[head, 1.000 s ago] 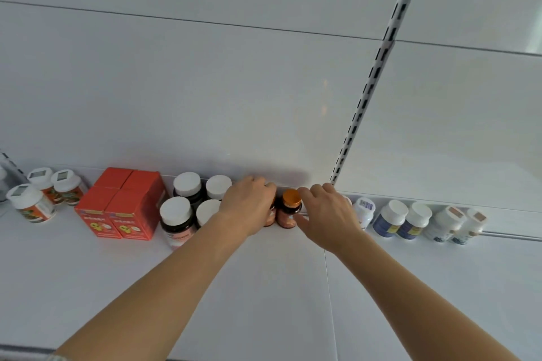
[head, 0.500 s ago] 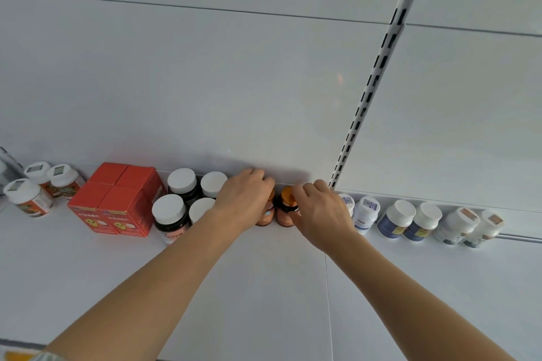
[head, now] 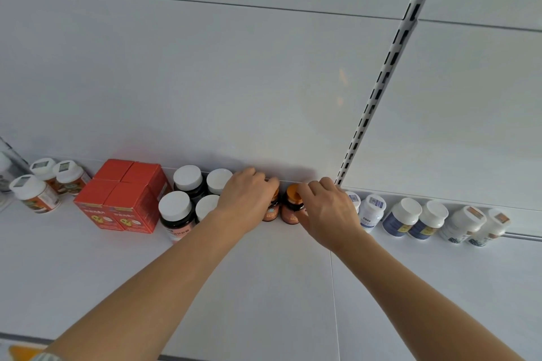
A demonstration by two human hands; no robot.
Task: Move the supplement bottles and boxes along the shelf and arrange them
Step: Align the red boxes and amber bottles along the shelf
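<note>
We see our left hand (head: 247,199) curled over an orange-labelled bottle (head: 271,209) at the back of the white shelf (head: 264,287), fingers bent around its top and hiding the cap. Our right hand (head: 328,214) grips the neighbouring amber bottle (head: 291,205), whose orange cap shows just left of the fingertips (head: 305,187); the thumb is hidden, so we cannot tell how it lies. The two bottles stand upright, almost touching, between our hands against the back wall. Just left of our left fingers stand four dark bottles with white caps (head: 187,196), then four red boxes (head: 123,199), then three white bottles (head: 44,184) further off. Right of our right fingers runs a row of white-capped bottles (head: 410,217) along the wall.
</note>
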